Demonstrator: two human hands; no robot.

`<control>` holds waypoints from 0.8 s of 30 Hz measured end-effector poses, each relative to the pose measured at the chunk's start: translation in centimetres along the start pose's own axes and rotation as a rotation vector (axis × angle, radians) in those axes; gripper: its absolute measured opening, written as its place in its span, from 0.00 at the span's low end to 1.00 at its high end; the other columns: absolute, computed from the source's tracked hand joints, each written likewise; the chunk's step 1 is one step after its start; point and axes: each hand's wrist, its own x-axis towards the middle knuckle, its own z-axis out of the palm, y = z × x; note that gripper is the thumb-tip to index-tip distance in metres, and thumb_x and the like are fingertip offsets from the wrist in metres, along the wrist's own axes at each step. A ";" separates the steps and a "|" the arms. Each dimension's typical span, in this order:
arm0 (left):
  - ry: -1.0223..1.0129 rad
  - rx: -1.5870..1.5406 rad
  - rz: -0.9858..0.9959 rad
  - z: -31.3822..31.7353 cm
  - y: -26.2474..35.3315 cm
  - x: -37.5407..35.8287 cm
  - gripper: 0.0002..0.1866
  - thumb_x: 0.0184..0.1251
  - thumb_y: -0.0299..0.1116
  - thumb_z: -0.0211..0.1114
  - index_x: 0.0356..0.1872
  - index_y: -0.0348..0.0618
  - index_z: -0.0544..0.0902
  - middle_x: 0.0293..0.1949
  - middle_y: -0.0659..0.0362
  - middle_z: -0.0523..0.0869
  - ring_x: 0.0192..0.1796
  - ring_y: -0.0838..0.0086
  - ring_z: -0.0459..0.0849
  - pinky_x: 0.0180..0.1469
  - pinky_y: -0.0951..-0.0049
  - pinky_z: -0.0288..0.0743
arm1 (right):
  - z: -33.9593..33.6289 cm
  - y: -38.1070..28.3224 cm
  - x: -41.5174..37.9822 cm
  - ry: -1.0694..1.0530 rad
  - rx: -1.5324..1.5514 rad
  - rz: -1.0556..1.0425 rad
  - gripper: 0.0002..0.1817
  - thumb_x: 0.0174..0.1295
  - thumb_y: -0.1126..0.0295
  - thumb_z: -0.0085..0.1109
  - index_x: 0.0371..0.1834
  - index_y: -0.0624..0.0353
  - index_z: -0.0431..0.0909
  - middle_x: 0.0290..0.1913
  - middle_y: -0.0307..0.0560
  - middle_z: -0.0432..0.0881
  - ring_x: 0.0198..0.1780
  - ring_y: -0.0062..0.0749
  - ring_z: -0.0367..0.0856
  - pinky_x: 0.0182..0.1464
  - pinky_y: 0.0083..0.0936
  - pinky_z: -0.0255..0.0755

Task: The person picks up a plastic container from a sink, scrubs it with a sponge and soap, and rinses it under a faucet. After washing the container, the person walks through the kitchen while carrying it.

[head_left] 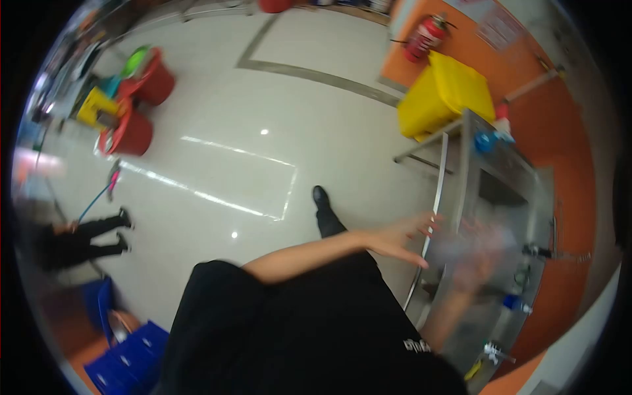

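My left hand (401, 238) reaches out beside the front edge of a metal sink counter (469, 155), its fingers spread and nothing in it. Over the sink is my right hand (479, 253), smeared by motion. A blurred, translucent thing shows around its fingers, and I cannot make out what it is or whether the hand grips it. Close by, on the wall side of the sink, is a dark tap (538, 251). A blue object (486, 141) lies at the counter's far end.
Beyond the counter stand a yellow bin (447, 95) and a red fire extinguisher (426, 38). Red buckets (131, 133) are at the left, near a person in dark trousers (92, 240) with a blue-handled tool. Blue containers (128, 361) sit at the lower left.
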 end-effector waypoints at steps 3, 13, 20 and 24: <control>0.283 0.007 -0.005 -5.8 0.5 -0.3 0.46 0.46 0.43 0.75 0.63 0.37 0.58 0.53 0.52 0.74 0.52 0.67 0.75 0.55 0.67 0.69 | 9.3 4.9 9.0 -0.093 0.051 0.125 0.42 0.39 0.59 0.72 0.59 0.60 0.62 0.49 0.47 0.74 0.52 0.34 0.73 0.58 0.34 0.63; 1.088 0.557 0.031 -18.1 8.7 -5.1 0.33 0.38 0.42 0.75 0.47 0.40 0.72 0.43 0.56 0.78 0.45 0.67 0.79 0.46 0.70 0.74 | 26.3 2.9 20.9 -0.982 0.102 -0.494 0.45 0.34 0.53 0.76 0.56 0.53 0.61 0.53 0.45 0.76 0.56 0.39 0.74 0.67 0.54 0.43; 1.361 1.046 0.355 -22.4 12.8 -6.5 0.23 0.41 0.35 0.71 0.39 0.37 0.74 0.35 0.53 0.80 0.34 0.65 0.81 0.34 0.74 0.75 | 34.1 2.5 23.8 -1.023 0.069 -0.640 0.33 0.41 0.52 0.71 0.48 0.53 0.68 0.52 0.45 0.77 0.57 0.41 0.73 0.67 0.53 0.43; 1.487 1.203 0.475 -25.3 17.9 -8.2 0.15 0.44 0.27 0.65 0.35 0.35 0.75 0.30 0.53 0.81 0.28 0.67 0.82 0.28 0.75 0.75 | 40.7 -0.2 25.1 -0.933 0.179 -0.868 0.22 0.49 0.57 0.65 0.46 0.51 0.70 0.48 0.41 0.80 0.55 0.40 0.74 0.66 0.55 0.43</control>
